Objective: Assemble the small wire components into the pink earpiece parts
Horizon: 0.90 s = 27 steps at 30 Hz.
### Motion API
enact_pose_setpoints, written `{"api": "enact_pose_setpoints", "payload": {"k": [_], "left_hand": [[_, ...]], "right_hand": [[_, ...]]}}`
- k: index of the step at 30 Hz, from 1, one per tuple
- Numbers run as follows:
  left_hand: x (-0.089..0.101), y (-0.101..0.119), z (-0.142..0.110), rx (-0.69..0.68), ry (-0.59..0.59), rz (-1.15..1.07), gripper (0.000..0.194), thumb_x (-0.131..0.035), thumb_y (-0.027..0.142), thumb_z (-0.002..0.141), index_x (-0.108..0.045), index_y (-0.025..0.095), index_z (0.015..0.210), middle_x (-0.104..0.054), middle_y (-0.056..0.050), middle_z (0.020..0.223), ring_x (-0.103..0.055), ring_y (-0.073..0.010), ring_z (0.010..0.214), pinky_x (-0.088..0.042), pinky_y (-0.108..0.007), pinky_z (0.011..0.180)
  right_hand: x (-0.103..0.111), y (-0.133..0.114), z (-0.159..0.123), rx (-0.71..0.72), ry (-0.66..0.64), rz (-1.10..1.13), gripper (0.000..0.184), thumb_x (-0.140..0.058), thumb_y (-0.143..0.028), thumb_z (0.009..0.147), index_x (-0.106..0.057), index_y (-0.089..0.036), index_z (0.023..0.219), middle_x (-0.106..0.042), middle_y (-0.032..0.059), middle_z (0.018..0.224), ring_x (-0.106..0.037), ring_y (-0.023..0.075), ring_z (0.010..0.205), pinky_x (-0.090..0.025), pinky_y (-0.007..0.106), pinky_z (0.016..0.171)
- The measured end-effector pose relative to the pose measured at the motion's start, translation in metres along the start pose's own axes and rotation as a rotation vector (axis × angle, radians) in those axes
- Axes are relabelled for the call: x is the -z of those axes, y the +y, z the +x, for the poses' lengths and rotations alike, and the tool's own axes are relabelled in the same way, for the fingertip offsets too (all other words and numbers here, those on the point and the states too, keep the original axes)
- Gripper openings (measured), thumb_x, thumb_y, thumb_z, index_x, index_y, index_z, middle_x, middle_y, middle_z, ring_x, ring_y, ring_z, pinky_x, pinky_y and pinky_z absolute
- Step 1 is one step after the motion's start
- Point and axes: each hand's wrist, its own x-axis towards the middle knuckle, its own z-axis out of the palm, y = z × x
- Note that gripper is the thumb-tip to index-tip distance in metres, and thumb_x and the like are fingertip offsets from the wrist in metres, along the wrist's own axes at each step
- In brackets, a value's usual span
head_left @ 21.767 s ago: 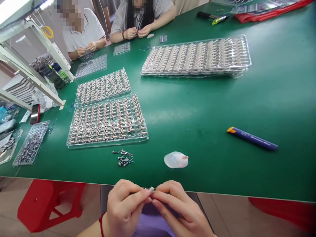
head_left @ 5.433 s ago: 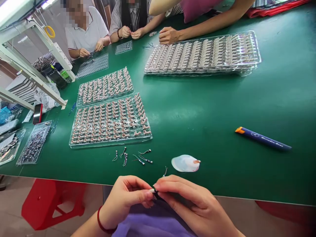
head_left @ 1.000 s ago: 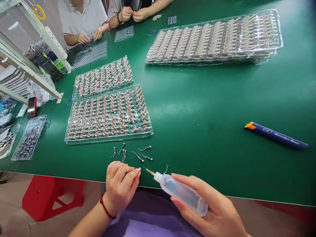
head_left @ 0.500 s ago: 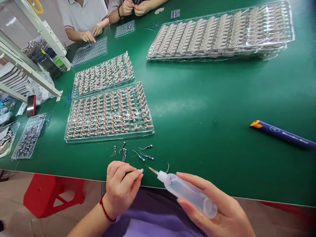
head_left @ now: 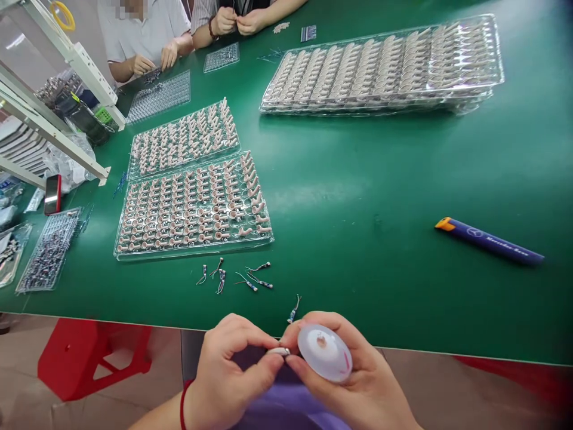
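While both hands meet around it, the small pale part [head_left: 278, 352] sits by the near edge of the green table [head_left: 367, 269]. Left hand [head_left: 235, 361] pinches it, thumb and fingers; right hand [head_left: 364, 370] has fingertips at its right end and grips a translucent bottle [head_left: 319, 367]. One wired piece [head_left: 293, 312] lies just beyond; loose wired pieces [head_left: 249, 285] farther left, near side of the loaded clear tray [head_left: 193, 250].

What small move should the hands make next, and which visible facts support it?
Probably a gentle press on the small pale part: the left hand pinches it, the right hand has fingertips at its end, and the bottle it holds points elsewhere.
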Motion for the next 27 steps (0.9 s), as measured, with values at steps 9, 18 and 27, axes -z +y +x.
{"api": "enact_pose_setpoints", "payload": {"k": [9, 18, 27], "left_hand": [[-0.0030, 0.0021, -0.0022, 0.260, -0.050, -0.146, 0.013, -0.073, 0.029, 0.077, -0.077, 0.016, 0.076, -0.072, -0.009, 0.073, -0.062, -0.0167, 0.066, -0.049, -0.027, 0.062], [-0.0052, 0.0022, -0.0020, 0.385, -0.102, -0.339, 0.025, -0.076, 0.041, 0.075, -0.076, 0.016, 0.075, -0.070, -0.007, 0.073, -0.058, -0.0151, 0.067, -0.046, -0.027, 0.066], [-0.0097, 0.0063, 0.0003, 0.587, -0.131, -0.580, 0.034, -0.081, 0.047, 0.067, -0.073, 0.014, 0.071, -0.064, -0.003, 0.069, -0.051, -0.0107, 0.062, -0.041, -0.022, 0.061]], "right_hand": [[-0.0004, -0.0014, -0.0017, 0.006, 0.035, 0.064, 0.022, -0.074, -0.023, 0.079, -0.059, -0.027, 0.094, -0.068, -0.0006, 0.074, -0.065, 0.0144, 0.062, -0.057, 0.022, 0.056], [-0.0051, 0.0008, -0.0049, 0.115, 0.053, 0.098, 0.020, -0.071, -0.023, 0.082, -0.057, -0.026, 0.096, -0.065, 0.0002, 0.072, -0.062, 0.0134, 0.060, -0.055, 0.021, 0.053], [-0.0046, 0.0021, -0.0054, 0.120, 0.045, 0.122, 0.021, -0.071, -0.021, 0.082, -0.057, -0.026, 0.097, -0.066, 0.0013, 0.075, -0.065, 0.0151, 0.065, -0.057, 0.023, 0.055]]}}
